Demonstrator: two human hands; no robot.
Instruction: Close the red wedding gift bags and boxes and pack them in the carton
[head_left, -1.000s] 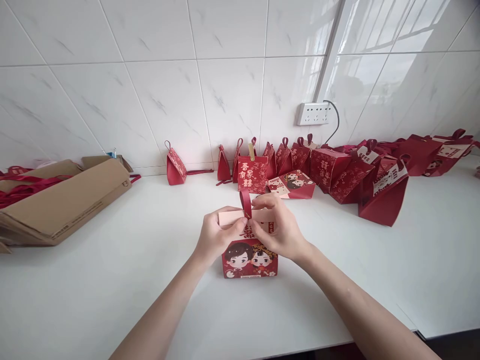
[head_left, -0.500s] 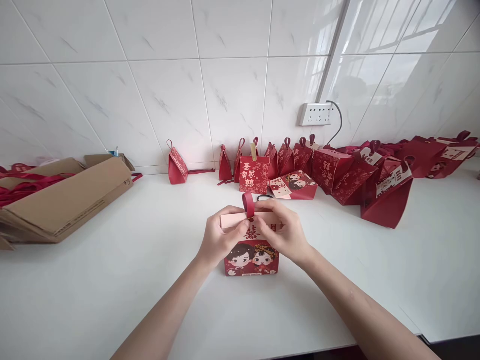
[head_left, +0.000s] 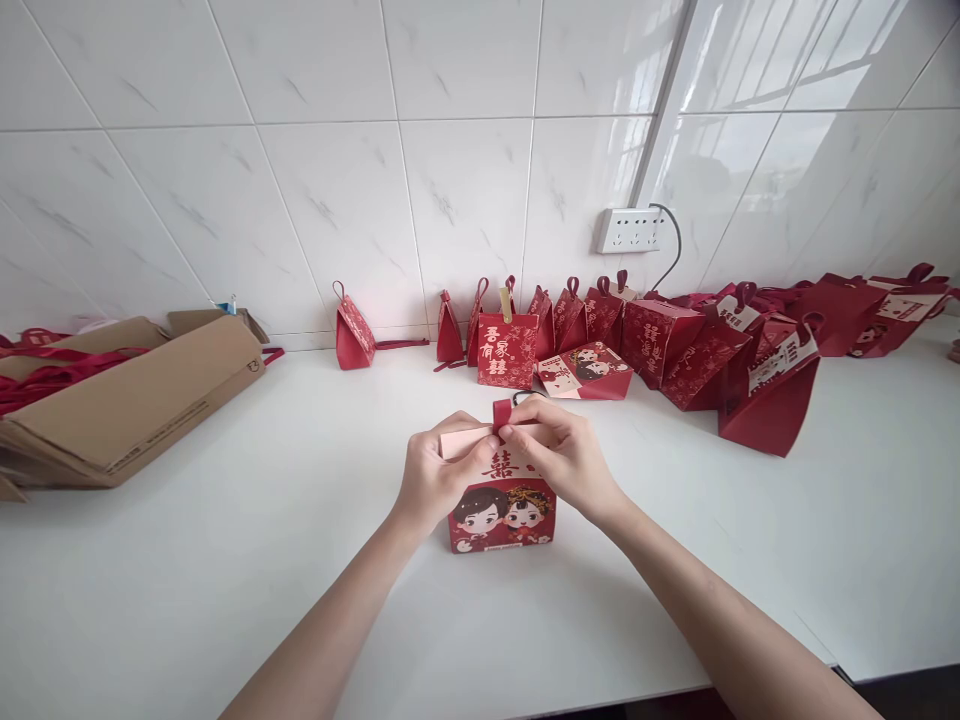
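Note:
In front of me on the white table stands a red gift box [head_left: 502,518] with two cartoon figures and gold-red lettering, its pale top edge upward. A red ribbon loop [head_left: 502,413] rises from the middle of that edge. My left hand [head_left: 442,465] grips the top of the box from the left, thumb across its front. My right hand [head_left: 566,450] is closed at the base of the ribbon, thumb and forefinger pinching it. Both thumbs nearly meet below the loop. The fingers behind the box are partly hidden.
An open cardboard box [head_left: 142,400] with red ribbons inside stands at the left. Along the tiled wall stand several red gift boxes, among them a small one [head_left: 355,335] and a larger one [head_left: 772,390] at the right. A power strip [head_left: 630,231] is on the wall.
My right thumb and forefinger have moved up and left onto the ribbon's base. The loop now looks lower and flatter. The box stays in place.

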